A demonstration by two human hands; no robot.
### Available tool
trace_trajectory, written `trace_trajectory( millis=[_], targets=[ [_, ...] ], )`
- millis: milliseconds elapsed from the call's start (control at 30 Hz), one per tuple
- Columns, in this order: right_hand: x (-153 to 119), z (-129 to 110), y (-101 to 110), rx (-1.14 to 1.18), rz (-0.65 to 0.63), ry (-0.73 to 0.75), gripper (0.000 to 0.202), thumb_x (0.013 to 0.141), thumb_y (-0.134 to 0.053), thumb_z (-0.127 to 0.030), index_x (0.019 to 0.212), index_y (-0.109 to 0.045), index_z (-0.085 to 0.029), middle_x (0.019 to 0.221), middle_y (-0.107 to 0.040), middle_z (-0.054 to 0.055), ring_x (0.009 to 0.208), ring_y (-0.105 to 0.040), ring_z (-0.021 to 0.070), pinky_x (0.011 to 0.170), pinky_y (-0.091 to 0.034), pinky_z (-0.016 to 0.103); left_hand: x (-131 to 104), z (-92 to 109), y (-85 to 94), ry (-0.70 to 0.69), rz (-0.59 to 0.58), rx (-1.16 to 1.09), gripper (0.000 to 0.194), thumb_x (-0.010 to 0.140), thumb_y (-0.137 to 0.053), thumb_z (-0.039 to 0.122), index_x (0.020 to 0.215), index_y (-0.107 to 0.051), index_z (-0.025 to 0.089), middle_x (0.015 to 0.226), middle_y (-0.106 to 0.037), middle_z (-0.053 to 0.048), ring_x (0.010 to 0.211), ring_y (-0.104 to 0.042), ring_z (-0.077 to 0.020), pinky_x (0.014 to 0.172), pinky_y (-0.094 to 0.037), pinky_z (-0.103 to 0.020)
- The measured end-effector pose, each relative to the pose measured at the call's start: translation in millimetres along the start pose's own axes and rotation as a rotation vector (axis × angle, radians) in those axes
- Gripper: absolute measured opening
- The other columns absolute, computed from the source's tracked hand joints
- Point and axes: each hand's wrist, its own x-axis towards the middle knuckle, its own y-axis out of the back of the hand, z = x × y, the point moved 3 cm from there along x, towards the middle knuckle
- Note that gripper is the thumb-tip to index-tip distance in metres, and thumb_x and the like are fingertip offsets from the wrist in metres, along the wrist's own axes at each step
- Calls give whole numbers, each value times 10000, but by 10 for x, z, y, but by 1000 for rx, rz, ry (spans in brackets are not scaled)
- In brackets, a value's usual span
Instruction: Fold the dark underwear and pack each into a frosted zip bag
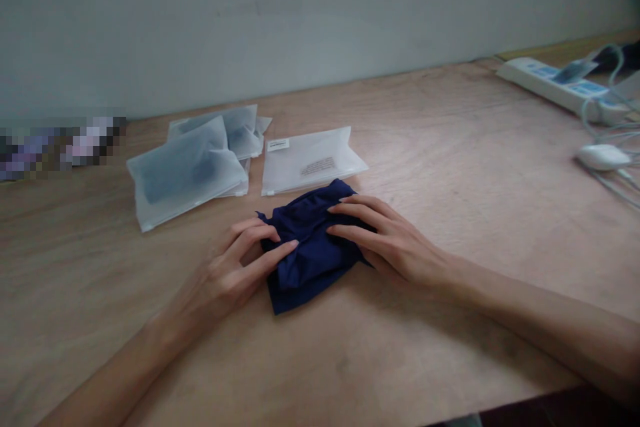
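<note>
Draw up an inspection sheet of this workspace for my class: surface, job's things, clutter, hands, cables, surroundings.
Surface: wooden table, faint darker marks.
Job's things: wrinkled navy cloth on the table; labelled translucent pouch just beyond it.
Clutter: overlapping translucent pouches, dark contents showing through, left of the labelled one.
Hands: left hand and right hand touch the cloth from opposite sides.
Cables: white cables at right, near a power strip and white adapter.
Surroundings: grey wall; pixelated patch far left, unreadable.
</note>
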Motion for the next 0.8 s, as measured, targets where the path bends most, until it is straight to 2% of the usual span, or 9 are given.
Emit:
trace_trajectory(
  millis=[133,200,300,367,467,567,700,800],
  targets=[
    [4,37,72,-141,142,-304,469,983,-500,-305,1439,-498,-198,1284,-595,177,1152,-562,331,952,-532,540,-8,-2,11,37,-9,-7,494,952,-587,57,1402,-573,261,1300,-578,-100,1304,-522,-264,1106,-495,-441],
    [2,65,86,-180,122,-445,547,983,-508,-426,1472,-463,-184,1198,-610,181,1085,-568,355,927,-516,589,-11,-12,-5,63,-19,-32,484,969,-575,79,1413,-561,271,1276,-591,-90,1250,-564,-236,1063,-524,-396],
    [17,71,67,-20,53,-484,575,968,-545,-506,1470,-450,-243,1220,-637,146,1099,-588,346,947,-509,578,-7,-16,-24,74,7,-68,450,982,-581,116,1399,-569,284,1201,-611,-70,1175,-593,-206,1006,-545,-353],
    [33,48,58,139,62,-432,573,931,-627,-471,1443,-458,-277,1322,-626,118,1170,-600,324,990,-511,529,2,-8,-24,64,16,-82,430,987,-575,121,1389,-573,275,1181,-616,-66,1162,-591,-200,996,-545,-345],
    [48,18,58,247,116,-345,582,873,-678,-282,1417,-473,-288,1352,-622,92,1207,-624,286,1013,-524,455,10,9,-3,45,-15,-140,412,1014,-518,158,1419,-539,232,1238,-612,-93,1204,-574,-216,1019,-534,-360],
    [41,44,74,200,206,-350,584,831,-624,-140,1385,-502,-279,1316,-646,78,1196,-644,262,1010,-536,426,6,37,27,-14,-95,-243,435,1052,-416,266,1476,-467,185,1377,-574,-136,1317,-519,-254,1106,-484,-424],
    [20,108,107,74,351,-426,574,802,-643,-125,1351,-539,-259,1299,-671,70,1165,-666,267,1017,-543,454,7,80,29,-104,-198,-252,565,1060,-340,469,1527,-403,158,1491,-514,-149,1413,-421,-294,1176,-412,-482],
    [6,101,118,27,438,-435,602,798,-670,-120,1370,-535,-252,1271,-683,74,1109,-688,252,981,-569,428,21,116,-4,-132,-229,-214,655,1047,-334,546,1549,-372,127,1530,-467,-163,1440,-367,-312,1198,-377,-487]
  ],
)
